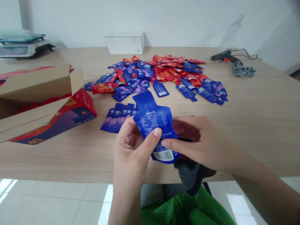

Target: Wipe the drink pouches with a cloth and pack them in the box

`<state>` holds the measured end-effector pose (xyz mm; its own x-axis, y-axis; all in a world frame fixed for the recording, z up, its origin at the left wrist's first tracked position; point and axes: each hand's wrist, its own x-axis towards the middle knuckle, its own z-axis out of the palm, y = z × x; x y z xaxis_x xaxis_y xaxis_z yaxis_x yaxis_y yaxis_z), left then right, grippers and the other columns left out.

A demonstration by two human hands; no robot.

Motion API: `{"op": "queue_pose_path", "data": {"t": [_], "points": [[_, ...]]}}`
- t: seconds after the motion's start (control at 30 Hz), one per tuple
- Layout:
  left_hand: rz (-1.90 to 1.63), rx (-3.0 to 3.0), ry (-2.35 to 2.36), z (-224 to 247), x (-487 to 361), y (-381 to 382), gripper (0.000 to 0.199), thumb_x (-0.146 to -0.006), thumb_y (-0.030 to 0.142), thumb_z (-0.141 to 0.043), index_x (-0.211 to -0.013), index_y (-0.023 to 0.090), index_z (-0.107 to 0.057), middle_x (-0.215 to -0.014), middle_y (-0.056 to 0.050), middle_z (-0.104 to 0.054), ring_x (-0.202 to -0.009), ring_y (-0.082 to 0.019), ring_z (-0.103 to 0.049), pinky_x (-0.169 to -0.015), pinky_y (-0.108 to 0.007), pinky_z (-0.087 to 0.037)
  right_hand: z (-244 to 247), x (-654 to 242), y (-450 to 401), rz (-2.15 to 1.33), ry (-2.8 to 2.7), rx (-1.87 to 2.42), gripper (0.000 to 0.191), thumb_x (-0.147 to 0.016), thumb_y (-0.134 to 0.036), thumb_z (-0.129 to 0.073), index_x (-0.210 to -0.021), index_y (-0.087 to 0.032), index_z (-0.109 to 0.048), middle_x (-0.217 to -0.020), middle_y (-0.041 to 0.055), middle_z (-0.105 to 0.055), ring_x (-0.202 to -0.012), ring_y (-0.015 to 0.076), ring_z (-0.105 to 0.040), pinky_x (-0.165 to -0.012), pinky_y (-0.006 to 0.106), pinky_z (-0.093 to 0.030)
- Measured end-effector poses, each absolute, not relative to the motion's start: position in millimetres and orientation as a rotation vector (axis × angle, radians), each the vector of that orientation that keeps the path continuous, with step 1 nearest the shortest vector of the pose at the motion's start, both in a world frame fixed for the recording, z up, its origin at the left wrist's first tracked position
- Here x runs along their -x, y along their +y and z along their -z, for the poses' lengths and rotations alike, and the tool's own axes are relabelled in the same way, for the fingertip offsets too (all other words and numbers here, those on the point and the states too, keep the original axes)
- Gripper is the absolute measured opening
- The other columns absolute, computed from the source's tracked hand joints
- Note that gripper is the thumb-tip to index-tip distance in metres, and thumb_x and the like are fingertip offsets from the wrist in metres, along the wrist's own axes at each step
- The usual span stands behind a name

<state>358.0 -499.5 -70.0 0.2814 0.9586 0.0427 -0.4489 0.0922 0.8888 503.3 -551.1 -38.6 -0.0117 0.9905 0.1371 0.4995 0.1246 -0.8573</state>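
Note:
A blue flat pouch [153, 115] with a spout-shaped top, white print and a barcode is held up before me, its printed back facing me. My left hand [133, 147] grips its left side, thumb on the front. My right hand [199, 140] is closed around a dark red and grey cloth [187, 131], which lies against the pouch's right side; the right thumb tip touches the pouch. The right fingers behind are hidden. Just beyond my left hand, several blue pouches [114, 120] lie overlapping in a row, spouts pointing away.
An open carton [79, 112] with red packets inside stands at left. Mixed blue and red pouches [168, 72] are heaped ahead. A white box [124, 45] stands against the wall, a scale [21, 50] far left, a glue gun [223, 57] and grey cloth [243, 70] far right.

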Motion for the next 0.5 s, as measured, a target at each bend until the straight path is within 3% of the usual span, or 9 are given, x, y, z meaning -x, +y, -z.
{"op": "queue_pose_path", "data": {"t": [0.1,0.2,0.33,0.43,0.5], "points": [[-1.044,-0.856,0.657,74.4,-354.9,-505.8,0.027,-0.073,0.027,-0.082,-0.099,0.023,-0.073,-0.090,-0.002,-0.077,-0.085,-0.022,-0.073,-0.080,-0.032,-0.059,43.0,-500.8,-551.3,-1.055,-1.457,1.324,0.015,-0.087,-0.025,-0.069,-0.102,-0.022,-0.071,-0.092,-0.0017,-0.075,-0.087,0.0185,-0.072,-0.073,0.031,-0.060],[-0.858,-0.630,0.735,73.4,-348.1,-511.2,0.040,-0.077,0.034,-0.078,-0.115,0.023,-0.071,-0.100,-0.006,-0.078,-0.100,-0.031,-0.073,-0.088,-0.042,-0.059,50.1,-493.4,-550.4,-1.105,-1.381,1.288,0.020,-0.083,-0.028,-0.074,-0.100,-0.021,-0.069,-0.096,-0.0001,-0.075,-0.088,0.0186,-0.072,-0.076,0.031,-0.061],[-0.886,-0.594,0.737,62.4,-334.2,-508.2,0.039,-0.085,0.029,-0.067,-0.123,0.023,-0.068,-0.126,-0.008,-0.072,-0.119,-0.034,-0.065,-0.091,-0.042,-0.060,52.5,-495.5,-551.0,-0.687,-1.396,1.446,0.031,-0.076,-0.030,-0.081,-0.103,-0.023,-0.066,-0.098,-0.0003,-0.074,-0.088,0.0189,-0.071,-0.076,0.031,-0.060],[-0.911,-0.628,0.685,60.4,-327.9,-503.2,0.037,-0.087,0.018,-0.062,-0.123,0.024,-0.067,-0.136,-0.007,-0.066,-0.117,-0.034,-0.066,-0.092,-0.045,-0.059,41.8,-508.2,-553.2,-0.276,-1.358,1.569,0.020,-0.081,-0.028,-0.077,-0.097,-0.024,-0.067,-0.087,-0.0013,-0.072,-0.077,0.0183,-0.070,-0.067,0.031,-0.057],[-0.899,-0.636,0.685,66.3,-327.6,-502.3,0.041,-0.085,0.012,-0.061,-0.124,0.025,-0.066,-0.138,-0.007,-0.064,-0.114,-0.033,-0.068,-0.094,-0.047,-0.058,32.7,-512.3,-553.2,-0.046,-1.331,1.587,0.015,-0.085,-0.028,-0.072,-0.099,-0.025,-0.067,-0.090,0.0000,-0.072,-0.079,0.0193,-0.069,-0.070,0.033,-0.057]]}}
